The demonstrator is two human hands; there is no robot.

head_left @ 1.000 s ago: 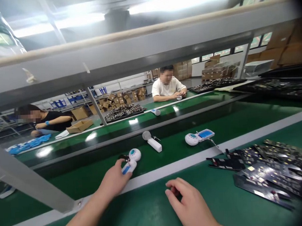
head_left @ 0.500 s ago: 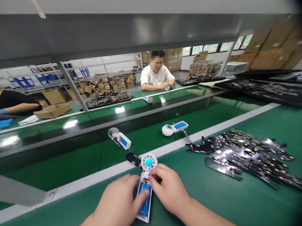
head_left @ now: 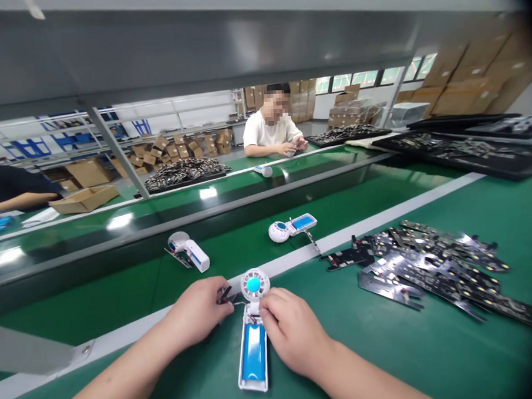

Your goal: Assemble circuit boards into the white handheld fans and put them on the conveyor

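Left hand (head_left: 199, 311): fingers curled shut, pinching a small dark part w/ thin wires (head_left: 225, 295) at the fingertips, just left of the fan head. Right hand (head_left: 293, 330): fingers bent and closed on the neck of a handheld fan (head_left: 253, 335), where the round head meets the handle. The fan lies flat on the green desk (head_left: 365, 360) between both hands, head pointing away from the person. Head is white w/ a blue centre; handle is open, showing a long blue cell inside a white shell. No brand or label can be read on it.

Behind the hands, a white strip (head_left: 134, 329) marks the desk edge, then a green conveyor belt (head_left: 233, 254). On the belt: a second fan (head_left: 188, 253) to the left, lying at an angle, and a third fan (head_left: 291, 226) to the right, opened w/ blue cell showing. No text readable on either.

Right of the hands, a loose pile of dark circuit boards (head_left: 428, 269) spreads over the desk, well apart from the held fan.

Far side of the belt: a person in a white shirt (head_left: 269, 131) sits handling something small. At far left, another person's arm in a dark sleeve (head_left: 10, 193). Cardboard boxes (head_left: 85, 198) and a black tray of parts (head_left: 183, 171) sit nearby. Blue characters on the back wall are too blurred to read.
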